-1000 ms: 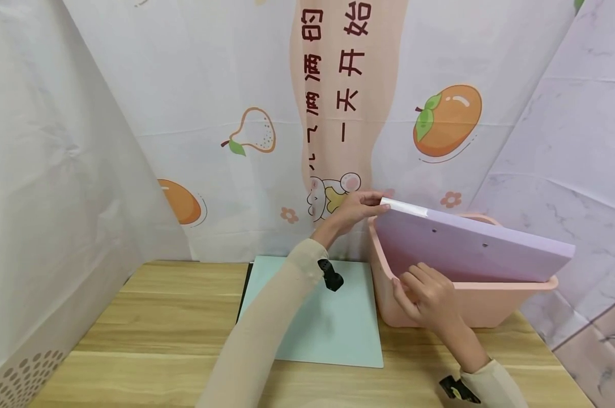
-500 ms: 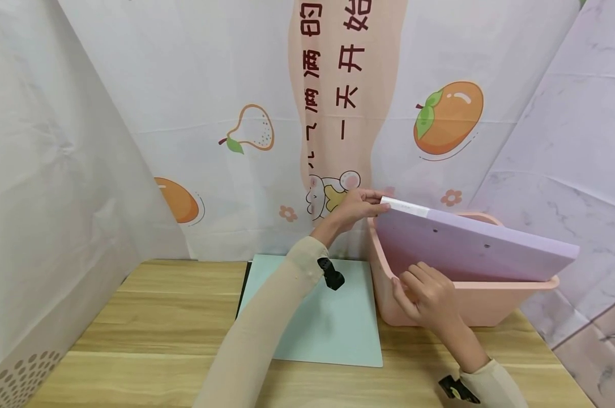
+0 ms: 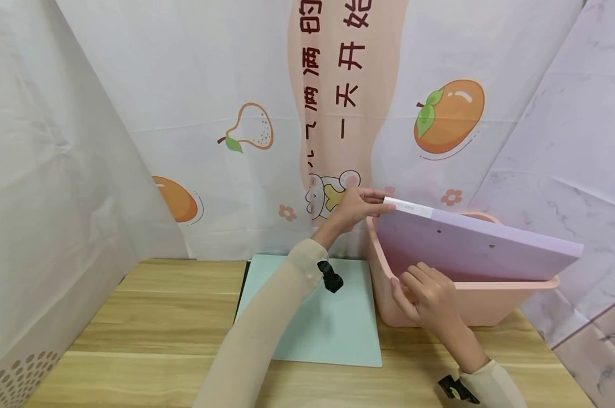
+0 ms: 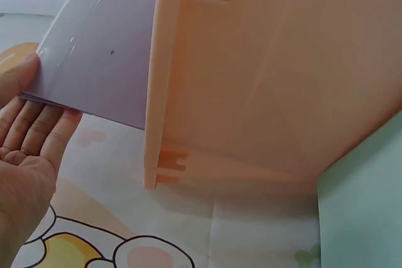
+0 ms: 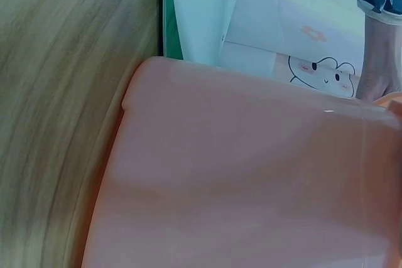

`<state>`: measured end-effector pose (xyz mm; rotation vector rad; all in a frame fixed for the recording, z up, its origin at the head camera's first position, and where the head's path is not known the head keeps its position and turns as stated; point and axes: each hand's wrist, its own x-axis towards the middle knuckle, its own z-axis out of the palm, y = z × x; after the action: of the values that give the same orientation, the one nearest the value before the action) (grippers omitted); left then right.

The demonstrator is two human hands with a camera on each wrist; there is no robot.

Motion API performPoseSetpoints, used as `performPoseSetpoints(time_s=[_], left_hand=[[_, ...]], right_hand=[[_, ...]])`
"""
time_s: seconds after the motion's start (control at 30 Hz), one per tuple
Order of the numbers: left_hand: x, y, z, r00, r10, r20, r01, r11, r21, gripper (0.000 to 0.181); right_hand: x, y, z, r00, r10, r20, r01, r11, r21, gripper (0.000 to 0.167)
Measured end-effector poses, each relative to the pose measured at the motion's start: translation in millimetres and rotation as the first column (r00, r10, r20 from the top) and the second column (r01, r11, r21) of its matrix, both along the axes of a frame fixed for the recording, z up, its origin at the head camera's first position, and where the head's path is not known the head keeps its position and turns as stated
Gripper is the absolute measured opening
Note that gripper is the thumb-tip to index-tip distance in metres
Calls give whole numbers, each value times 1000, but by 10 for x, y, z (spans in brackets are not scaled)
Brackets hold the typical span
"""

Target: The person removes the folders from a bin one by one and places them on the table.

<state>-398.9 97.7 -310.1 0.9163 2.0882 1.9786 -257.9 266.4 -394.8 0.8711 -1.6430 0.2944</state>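
A purple file binder [image 3: 470,241] with a white spine label leans at a slant inside a pink plastic bin [image 3: 491,306]; its lower part is hidden by the bin's front wall. My left hand [image 3: 349,212] pinches the binder's upper left end, thumb on the near side and fingers behind, as the left wrist view shows with the binder [image 4: 113,48] between them. At the bin's front left rim, my right hand [image 3: 430,297] grips the edge with curled fingers. The right wrist view is mostly filled by the bin's wall [image 5: 251,174].
A flat light green folder [image 3: 333,323] lies left of the bin on the wooden table [image 3: 159,317], a dark edge showing beneath it. A printed curtain [image 3: 195,113] hangs behind, and a white perforated panel [image 3: 22,362] stands at the left.
The binder has shifted slightly to the right, and my left hand has moved a little right with it. My right hand stays on the bin's rim.
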Motion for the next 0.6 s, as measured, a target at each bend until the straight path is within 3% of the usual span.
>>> performPoseSetpoints(time_s=[0.27,0.6], left_hand=[[20,-9,-24,999,-36,-39,36,999,-6,37],[24,89,-37,1000,-8,0,8,998,-58,32]], right_hand=[[15,6,7,1000,-12,7,12,1000,1,38],[8,-5,-1,1000,4,-5,-4,1000,-2,36]])
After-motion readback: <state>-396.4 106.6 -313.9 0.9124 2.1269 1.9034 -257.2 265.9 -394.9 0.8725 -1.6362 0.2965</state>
